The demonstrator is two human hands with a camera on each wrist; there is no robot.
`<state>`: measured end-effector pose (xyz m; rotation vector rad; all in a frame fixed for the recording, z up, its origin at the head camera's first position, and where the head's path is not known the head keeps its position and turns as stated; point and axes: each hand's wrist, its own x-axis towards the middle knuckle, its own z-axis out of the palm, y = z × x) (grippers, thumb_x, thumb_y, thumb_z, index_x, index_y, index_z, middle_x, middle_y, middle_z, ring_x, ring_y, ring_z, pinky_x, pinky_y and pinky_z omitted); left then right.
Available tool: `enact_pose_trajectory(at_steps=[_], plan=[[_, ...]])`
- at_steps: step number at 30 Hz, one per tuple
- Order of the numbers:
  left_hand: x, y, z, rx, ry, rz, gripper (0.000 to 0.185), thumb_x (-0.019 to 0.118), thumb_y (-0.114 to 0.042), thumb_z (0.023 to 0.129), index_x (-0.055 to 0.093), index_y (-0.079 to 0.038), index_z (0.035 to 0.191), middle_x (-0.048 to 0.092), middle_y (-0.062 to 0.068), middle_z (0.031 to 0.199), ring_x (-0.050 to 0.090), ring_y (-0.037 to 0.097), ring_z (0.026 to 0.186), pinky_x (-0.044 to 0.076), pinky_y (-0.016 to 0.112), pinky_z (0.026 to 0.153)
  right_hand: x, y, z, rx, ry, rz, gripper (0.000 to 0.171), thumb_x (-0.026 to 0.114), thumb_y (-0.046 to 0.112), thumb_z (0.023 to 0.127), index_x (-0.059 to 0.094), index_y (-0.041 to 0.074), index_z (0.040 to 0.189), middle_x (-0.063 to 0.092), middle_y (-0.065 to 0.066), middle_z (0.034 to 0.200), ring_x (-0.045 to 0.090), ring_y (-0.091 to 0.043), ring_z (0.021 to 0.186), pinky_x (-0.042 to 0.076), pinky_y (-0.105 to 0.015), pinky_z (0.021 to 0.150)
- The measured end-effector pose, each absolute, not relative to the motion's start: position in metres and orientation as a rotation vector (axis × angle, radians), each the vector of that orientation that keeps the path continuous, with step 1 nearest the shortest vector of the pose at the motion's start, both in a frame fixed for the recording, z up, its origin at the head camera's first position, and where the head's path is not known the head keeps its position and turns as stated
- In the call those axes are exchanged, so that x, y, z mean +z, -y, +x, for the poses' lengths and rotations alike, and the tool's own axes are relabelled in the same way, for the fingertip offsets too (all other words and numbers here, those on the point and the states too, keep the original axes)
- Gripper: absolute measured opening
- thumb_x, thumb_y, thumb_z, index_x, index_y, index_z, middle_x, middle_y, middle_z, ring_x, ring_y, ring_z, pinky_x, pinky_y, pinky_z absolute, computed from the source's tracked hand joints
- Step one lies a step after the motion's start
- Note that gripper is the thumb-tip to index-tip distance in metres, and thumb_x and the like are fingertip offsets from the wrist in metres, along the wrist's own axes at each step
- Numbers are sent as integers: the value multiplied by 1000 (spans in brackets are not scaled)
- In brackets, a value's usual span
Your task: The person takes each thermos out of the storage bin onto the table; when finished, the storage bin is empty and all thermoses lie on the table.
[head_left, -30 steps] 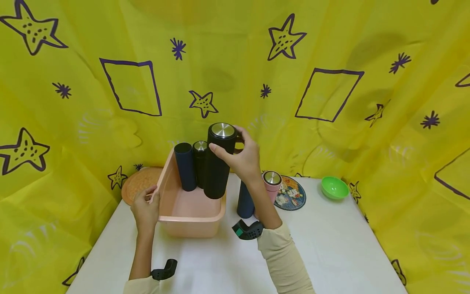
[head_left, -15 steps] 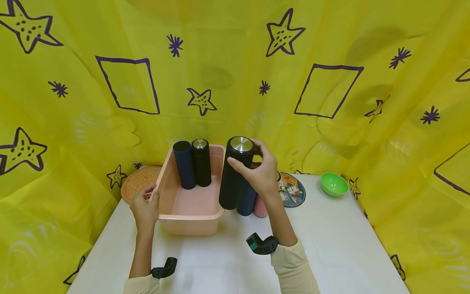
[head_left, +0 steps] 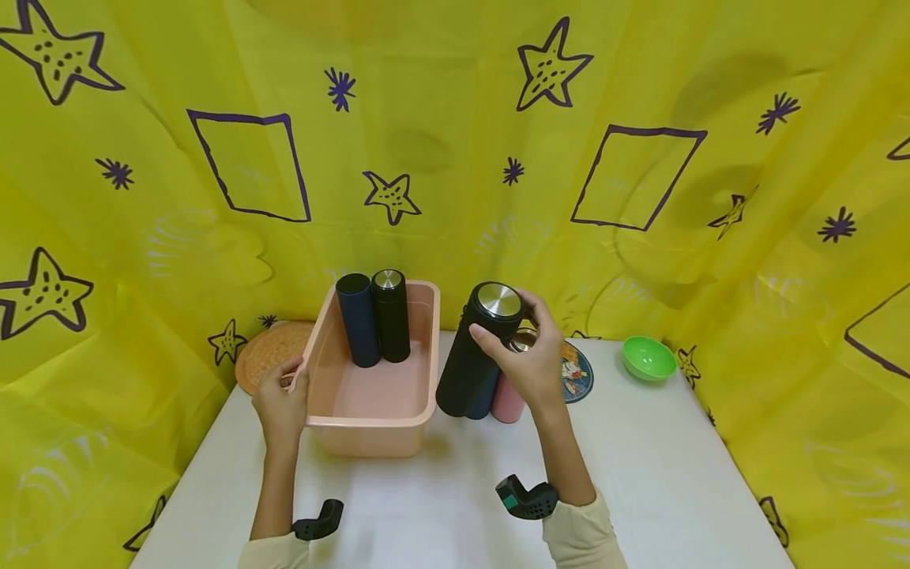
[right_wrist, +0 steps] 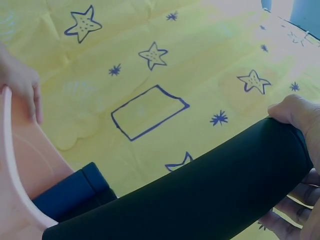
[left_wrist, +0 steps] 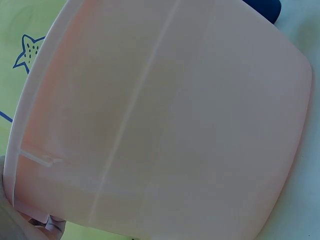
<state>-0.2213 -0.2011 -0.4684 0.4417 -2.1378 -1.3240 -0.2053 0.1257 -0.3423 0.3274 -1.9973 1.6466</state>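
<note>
two flasks (head_left: 374, 318) crowd the tub's (head_left: 370, 420) far end — near half open.

Left hand (head_left: 280, 403): bare, no glove or ring visible.
Right hand (head_left: 528, 365): bare, no glove visible.
Sleeves (head_left: 584, 535): cream, long, soft fabric, ending below each wrist.
Left wrist camera (head_left: 317, 521): black, curved housing, strapped at the cuff.
Right wrist camera (head_left: 527, 498): black, rounded housing with a small green patch.
</note>
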Motion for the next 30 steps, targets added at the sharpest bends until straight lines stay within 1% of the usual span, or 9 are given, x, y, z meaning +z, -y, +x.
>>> enact_pose_trajectory(at_steps=[4,6,9,12,16,19,24,27,30], plan=[[-468,200,-221,-1337,2134,437,25,63,-8,92,69,3,114,63,21,111,58,12,86,36,0,62,-346,-128,-202,1616,1989,319,61,84,15,71,59,7,125,65,-6,111,59,-16,98,54,-21,68],[-468,200,-220,-1345,2132,432,26,63,-8,92,69,3,115,63,22,111,60,24,90,35,0,62,-349,-129,-201,1600,1993,315,60,84,14,70,60,6,125,65,-7,111,59,-15,97,54,-21,67],[-469,200,-220,-1345,2131,424,26,63,-7,93,69,4,115,63,23,111,62,30,93,35,-1,63,-353,-130,-201,1592,1997,319,59,84,13,71,60,5,124,65,-9,110,60,-13,95,56,-23,68],[-469,200,-220,-1336,2130,422,26,63,-8,92,69,3,115,63,22,110,62,29,93,35,0,63,-360,-132,-201,1624,2000,324,59,84,11,71,59,4,124,64,-11,108,63,-12,88,58,-27,67],[-469,200,-221,-1322,2136,430,25,64,-8,92,69,2,114,64,20,109,59,20,89,36,0,62,-372,-134,-201,1596,2050,284,62,86,13,70,59,3,125,64,-13,106,64,-15,83,58,-27,67],[-470,200,-221,-1320,2137,438,25,64,-9,92,70,2,114,64,20,109,57,16,87,36,1,62,-380,-135,-201,1524,2098,238,65,87,17,69,58,3,126,66,-14,107,63,-19,88,56,-24,69],[-470,200,-222,-1325,2123,433,26,64,-8,92,69,3,114,64,21,110,60,24,90,36,1,63,-394,-136,-201,1439,2140,204,67,88,19,67,59,1,125,65,-16,111,66,-28,87,55,-23,69],[-470,201,-221,-1326,2118,423,26,63,-7,92,69,4,114,63,23,110,61,29,92,35,0,64,-404,-137,-202,1407,2164,186,68,88,20,66,59,1,125,65,-16,109,65,-29,88,56,-27,70],[-470,201,-221,-1325,2118,429,26,63,-7,92,69,4,115,63,23,111,61,29,93,34,0,64,-414,-137,-203,1396,2184,166,69,89,21,66,59,1,124,65,-17,105,65,-29,86,57,-34,70]])
